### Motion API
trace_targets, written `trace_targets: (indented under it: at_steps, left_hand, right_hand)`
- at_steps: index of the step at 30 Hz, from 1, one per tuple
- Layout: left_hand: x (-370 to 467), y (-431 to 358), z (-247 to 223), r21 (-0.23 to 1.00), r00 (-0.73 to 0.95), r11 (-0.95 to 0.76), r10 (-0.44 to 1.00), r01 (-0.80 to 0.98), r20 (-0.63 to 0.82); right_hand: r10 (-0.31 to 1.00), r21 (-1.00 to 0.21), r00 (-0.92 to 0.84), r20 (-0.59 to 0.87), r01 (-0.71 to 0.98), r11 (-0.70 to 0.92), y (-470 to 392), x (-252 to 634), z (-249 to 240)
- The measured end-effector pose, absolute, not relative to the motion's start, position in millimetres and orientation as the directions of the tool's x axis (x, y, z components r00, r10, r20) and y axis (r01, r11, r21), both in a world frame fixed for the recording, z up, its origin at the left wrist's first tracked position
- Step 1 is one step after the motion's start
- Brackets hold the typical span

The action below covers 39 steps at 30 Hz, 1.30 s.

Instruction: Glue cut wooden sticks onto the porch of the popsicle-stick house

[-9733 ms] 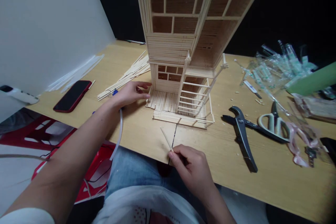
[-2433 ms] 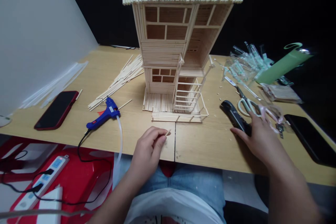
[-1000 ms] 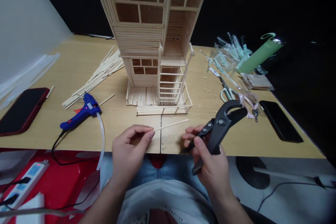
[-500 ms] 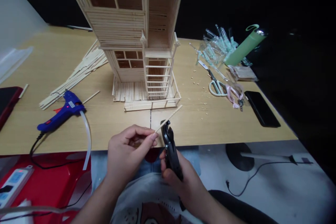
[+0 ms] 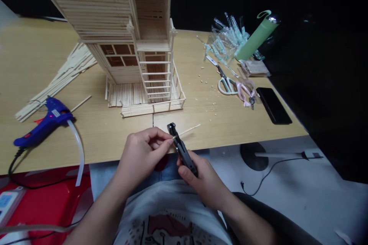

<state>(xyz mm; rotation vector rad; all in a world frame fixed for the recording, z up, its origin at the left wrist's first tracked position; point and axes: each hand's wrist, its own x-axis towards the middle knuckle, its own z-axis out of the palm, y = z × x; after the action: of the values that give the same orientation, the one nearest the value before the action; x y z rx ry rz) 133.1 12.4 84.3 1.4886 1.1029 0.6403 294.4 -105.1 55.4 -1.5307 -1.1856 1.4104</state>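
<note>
A thin wooden stick (image 5: pixel 190 129) is pinched at its near end by the thumb and fingertips of my left hand (image 5: pixel 148 149). My right hand (image 5: pixel 201 176) is closed around black hand cutters (image 5: pixel 184 155), whose head points up and away from me. The stick passes through the jaws, its far part sticking out to the right over the table's front edge. Just beyond stands a model house (image 5: pixel 138 53) built of such sticks, with a ladder (image 5: pixel 155 80) and a railed deck (image 5: pixel 126 93). Its top is outside the view.
A blue glue gun (image 5: pixel 47 120) lies at the left near a bundle of sticks (image 5: pixel 61 80). On the right are scissors (image 5: pixel 225 82), a pink-handled tool (image 5: pixel 244 93), a black phone (image 5: pixel 274 105), a tilted green bottle (image 5: pixel 255 38) and plastic-wrapped pieces (image 5: pixel 227 38). Small offcuts lie scattered beside the house.
The cutters have tilted left and their jaws have come around the stick near my left fingertips. The stick lies flatter than before. The whole view has shifted to the right.
</note>
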Motion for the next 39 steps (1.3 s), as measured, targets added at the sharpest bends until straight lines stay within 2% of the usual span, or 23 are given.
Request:
trace_targets:
  at_steps: [5,9,13,19,24,29,35,39]
  left_hand:
    - [140,10,77,0.968,0.379,0.032,0.917,0.249,-0.127]
    - [146,6,71,0.971,0.339,0.083,0.927,0.224,-0.157]
    - [148,5,71,0.967,0.315,0.063,0.938,0.249,-0.142]
    - [150,10,77,0.958,0.343,0.002,0.934,0.287,-0.105]
    - [154,5,73,0.946,0.395,-0.090,0.918,0.312,-0.043]
    - [161,-2,67,0.945,0.446,-0.102,0.894,0.312,-0.050]
    - [172,0,63,0.926,0.486,-0.173,0.874,0.335,-0.012]
    - [170,3,62,0.930,0.497,-0.180,0.868,0.320,-0.003]
  right_hand:
    - [0.958,-0.943,0.021,-0.286,0.168,-0.286,-101,301,55]
    - [0.954,-0.940,0.033,-0.298,0.165,-0.299,-100,304,56]
    - [0.955,-0.941,0.022,-0.297,0.165,-0.297,-100,304,56]
    - [0.957,-0.933,0.034,-0.287,0.217,-0.287,-100,305,56]
    - [0.936,-0.904,0.064,-0.345,0.245,-0.350,-107,303,55]
    - [0.882,-0.870,0.107,-0.460,0.143,-0.471,-120,299,53]
    - [0.858,-0.864,0.132,-0.496,0.022,-0.503,-125,296,40]
    - [0.826,-0.827,0.052,-0.562,-0.035,-0.561,-122,299,38]
